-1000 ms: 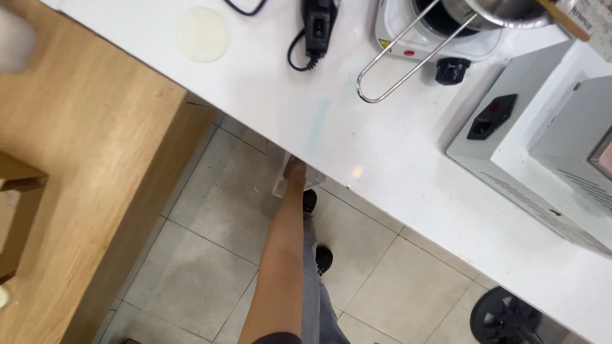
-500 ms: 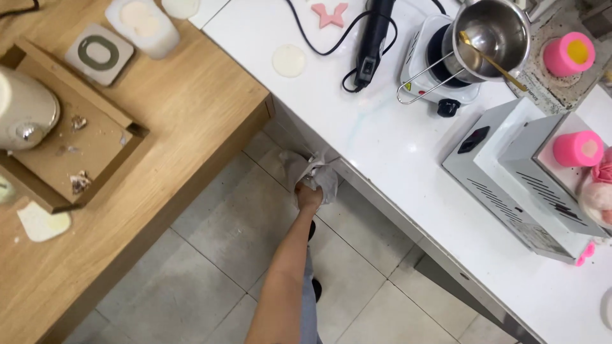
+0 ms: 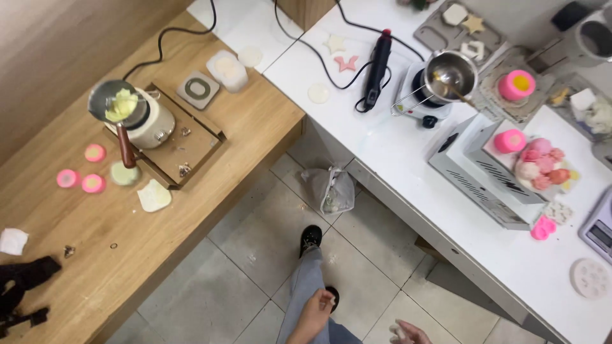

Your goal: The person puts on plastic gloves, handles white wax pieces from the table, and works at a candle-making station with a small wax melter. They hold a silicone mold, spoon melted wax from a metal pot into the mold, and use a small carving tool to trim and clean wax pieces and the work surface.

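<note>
My left hand hangs low over my grey trouser leg, fingers loosely apart and holding nothing I can make out. At the bottom edge my right hand is partly cut off, with its fingers spread and whitish residue on the tips. A crumpled grey plastic bag sits on the tiled floor between the two tables, well ahead of both hands. My black shoe stands just behind it.
On the wooden table to the left are a cream heater, a small pan of yellow wax and pink discs. The white counter to the right carries a hotplate with a metal pot, a black heat gun, pink moulds and a grey machine.
My arm, stretched out towards the bag half a second ago, has drawn back to my leg. The bag now lies alone on the floor. The view takes in much more of both tables.
</note>
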